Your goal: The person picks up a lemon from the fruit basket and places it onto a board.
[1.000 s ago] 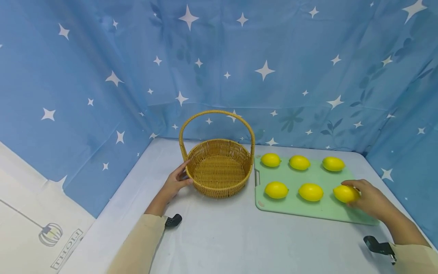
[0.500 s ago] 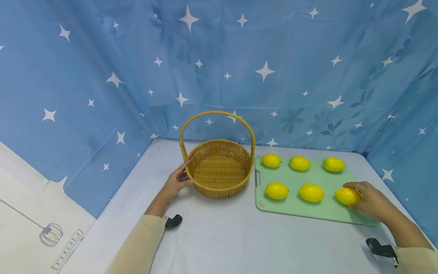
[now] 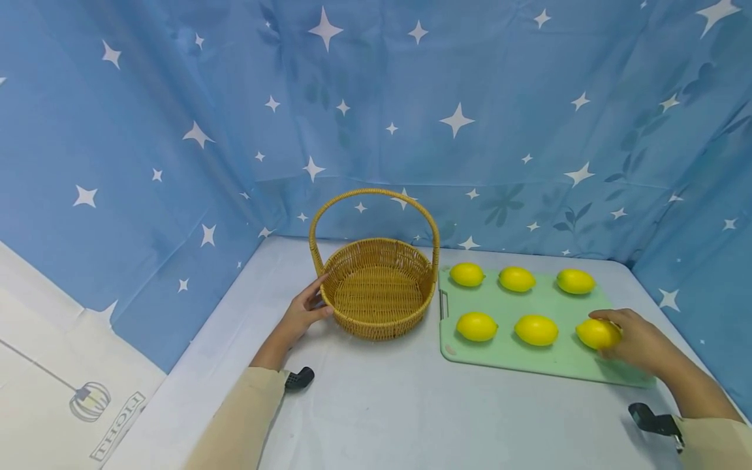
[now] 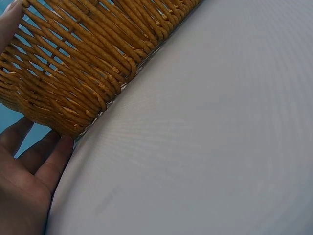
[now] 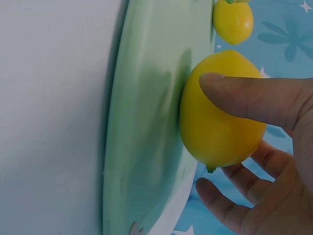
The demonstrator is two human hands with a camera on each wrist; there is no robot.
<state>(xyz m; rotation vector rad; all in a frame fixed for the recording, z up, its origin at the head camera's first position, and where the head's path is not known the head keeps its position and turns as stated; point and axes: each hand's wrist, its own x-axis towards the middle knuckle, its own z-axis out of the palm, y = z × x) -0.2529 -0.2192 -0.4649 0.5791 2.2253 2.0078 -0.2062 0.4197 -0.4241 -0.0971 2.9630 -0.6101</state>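
Note:
My left hand [image 3: 302, 316] rests against the left side of the round wicker basket [image 3: 378, 324], its fingers spread. In the left wrist view, several fingertips [image 4: 61, 152] touch the lower edge of the woven wall. The basket stands upright with its tall arched handle raised, and nothing lies in it. My right hand [image 3: 637, 343] pinches the front right lemon [image 3: 596, 334] at the right of the light green cutting board [image 3: 499, 352]. From the right wrist view, the thumb [image 5: 244, 95] presses on the near side of this lemon [image 5: 215, 132]; the fingers lie beyond and below it.
Other lemons, such as the front middle one [image 3: 536, 330] and the back right one [image 3: 576, 281], sit in two rows on the board. The board lies just right of the basket on a white-covered table [image 3: 399, 411]. A blue starry curtain [image 3: 376, 98] hangs behind.

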